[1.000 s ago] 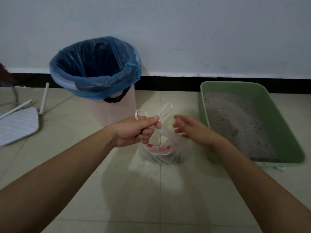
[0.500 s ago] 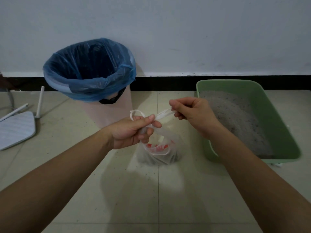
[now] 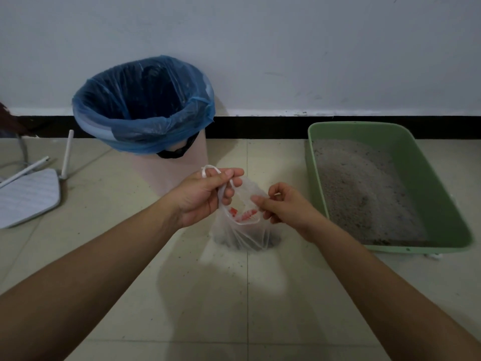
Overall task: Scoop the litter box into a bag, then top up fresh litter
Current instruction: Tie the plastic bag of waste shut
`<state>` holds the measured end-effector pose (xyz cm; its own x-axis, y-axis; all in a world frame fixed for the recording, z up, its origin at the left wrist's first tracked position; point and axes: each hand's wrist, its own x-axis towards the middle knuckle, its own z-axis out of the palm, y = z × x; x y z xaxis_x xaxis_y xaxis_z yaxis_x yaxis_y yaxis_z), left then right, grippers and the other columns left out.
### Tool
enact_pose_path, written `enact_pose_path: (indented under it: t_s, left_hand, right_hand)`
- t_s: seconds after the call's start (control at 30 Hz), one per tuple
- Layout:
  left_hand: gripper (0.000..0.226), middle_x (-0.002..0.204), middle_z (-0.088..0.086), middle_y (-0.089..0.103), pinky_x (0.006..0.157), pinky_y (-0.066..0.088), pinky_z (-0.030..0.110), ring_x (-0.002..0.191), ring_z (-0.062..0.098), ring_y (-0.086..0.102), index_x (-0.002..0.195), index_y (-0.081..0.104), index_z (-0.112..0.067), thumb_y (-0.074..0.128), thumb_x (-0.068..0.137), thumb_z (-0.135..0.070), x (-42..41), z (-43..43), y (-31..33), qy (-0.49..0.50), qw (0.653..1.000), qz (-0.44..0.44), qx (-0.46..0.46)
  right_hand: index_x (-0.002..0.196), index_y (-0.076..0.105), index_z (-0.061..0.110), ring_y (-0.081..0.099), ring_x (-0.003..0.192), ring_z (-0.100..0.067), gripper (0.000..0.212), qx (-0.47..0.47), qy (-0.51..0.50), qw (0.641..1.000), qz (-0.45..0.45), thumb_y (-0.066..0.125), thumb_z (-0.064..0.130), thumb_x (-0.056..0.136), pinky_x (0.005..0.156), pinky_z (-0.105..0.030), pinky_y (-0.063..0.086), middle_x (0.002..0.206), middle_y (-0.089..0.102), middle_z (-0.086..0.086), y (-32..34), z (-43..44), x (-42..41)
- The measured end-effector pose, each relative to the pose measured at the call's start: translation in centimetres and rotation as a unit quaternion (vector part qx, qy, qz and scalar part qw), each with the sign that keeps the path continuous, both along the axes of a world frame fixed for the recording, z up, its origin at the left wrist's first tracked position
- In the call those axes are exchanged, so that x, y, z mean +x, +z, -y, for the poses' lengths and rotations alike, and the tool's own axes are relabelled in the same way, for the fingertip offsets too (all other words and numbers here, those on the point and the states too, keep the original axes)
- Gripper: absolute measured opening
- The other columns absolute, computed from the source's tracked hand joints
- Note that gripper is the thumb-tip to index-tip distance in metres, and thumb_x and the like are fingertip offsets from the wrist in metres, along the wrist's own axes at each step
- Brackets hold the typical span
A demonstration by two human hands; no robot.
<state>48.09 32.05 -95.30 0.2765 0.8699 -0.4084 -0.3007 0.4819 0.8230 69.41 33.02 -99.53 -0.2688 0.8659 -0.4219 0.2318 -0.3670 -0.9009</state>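
The left hand [image 3: 201, 198] grips one handle loop of the clear bag [image 3: 244, 230] between thumb and curled fingers; the right hand [image 3: 283, 205] pinches the other handle just beside it. The bag hangs below the fingers, dark litter at its bottom. Beyond the right fingers lies the green box [image 3: 426, 183]; beyond the left, a blue-lined bin [image 3: 145, 110].

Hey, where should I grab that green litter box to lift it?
Probably the rim of the green litter box, gripped on both long sides from above. The walls flare to a lip, and it holds loose litter, so that keeps it level.
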Motion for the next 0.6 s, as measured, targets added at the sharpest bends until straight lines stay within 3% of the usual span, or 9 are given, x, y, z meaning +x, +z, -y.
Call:
enact_pose_path:
  t_s: [0.13,0.17,0.23,0.3,0.37,0.5,0.6]
  left_hand:
    - [0.03,0.085,0.005,0.061,0.068,0.05,0.022,0.065,0.012,0.052,0.122,0.06,0.001,0.051,0.098,-0.014,-0.7,0.4,0.2,-0.035,0.998,-0.045,0.021]
    - [0.029,0.085,0.006,0.061,0.07,0.05,0.023,0.065,0.012,0.052,0.121,0.061,0.001,0.051,0.098,-0.013,-0.9,0.4,0.2,-0.038,0.997,-0.062,0.027]
    - [0.026,0.085,0.006,0.062,0.075,0.049,0.027,0.067,0.013,0.052,0.118,0.064,-0.001,0.05,0.099,-0.014,-1.3,0.3,-0.1,-0.026,0.991,-0.125,0.039]
    - [0.023,0.087,0.007,0.066,0.078,0.049,0.031,0.071,0.015,0.055,0.112,0.067,-0.006,0.05,0.099,-0.016,-1.5,0.0,-0.6,-0.002,0.972,-0.23,0.056]
    - [0.022,0.09,0.007,0.071,0.078,0.051,0.03,0.078,0.017,0.06,0.109,0.068,-0.009,0.05,0.1,-0.017,-1.3,-0.2,-1.1,0.033,0.954,-0.291,0.066]
    - [0.024,0.099,0.007,0.073,0.084,0.055,0.027,0.091,0.017,0.068,0.114,0.064,-0.005,0.049,0.1,-0.018,-0.3,-0.5,-1.6,0.109,0.964,-0.242,0.032]
    - [0.024,0.105,0.013,0.072,0.09,0.054,0.034,0.1,0.022,0.069,0.116,0.059,0.0,0.045,0.102,-0.014,0.1,-0.7,-1.4,0.15,0.985,-0.078,-0.018]
  right_hand:
    - [0.132,0.053,0.032,0.054,0.074,-0.012,0.055,0.127,0.075,0.98,0.136,0.077,0.035,0.083,0.072,-0.031,0.049,0.089,0.055,0.0,0.0,-0.6,-0.6]
    - [0.129,0.059,0.032,0.051,0.07,-0.012,0.044,0.143,0.1,0.974,0.146,0.073,0.034,0.087,0.069,-0.031,0.047,0.084,0.055,0.001,0.0,-0.6,-0.7]
    - [0.102,0.071,0.031,0.047,0.062,-0.013,0.012,0.155,0.107,0.973,0.131,0.065,0.035,0.094,0.062,-0.032,0.041,0.071,0.054,0.002,0.1,-0.5,-0.9]
    - [0.081,0.07,0.03,0.047,0.063,-0.016,0.016,0.163,0.081,0.977,0.108,0.063,0.035,0.095,0.062,-0.031,0.039,0.07,0.053,0.003,0.3,-0.3,-1.0]
    - [0.074,0.069,0.028,0.05,0.069,-0.016,0.022,0.155,0.063,0.982,0.089,0.063,0.032,0.095,0.067,-0.031,0.04,0.073,0.057,0.005,0.7,-0.3,-0.9]
    - [0.081,0.074,0.022,0.051,0.072,-0.011,0.018,0.096,0.078,0.991,0.054,0.065,0.03,0.093,0.073,-0.029,0.041,0.074,0.063,0.007,0.5,-0.2,-0.7]
    - [0.088,0.076,0.017,0.051,0.068,-0.008,0.019,0.049,0.111,0.99,0.07,0.066,0.033,0.091,0.068,-0.025,0.041,0.071,0.061,0.007,-0.4,0.1,-0.5]
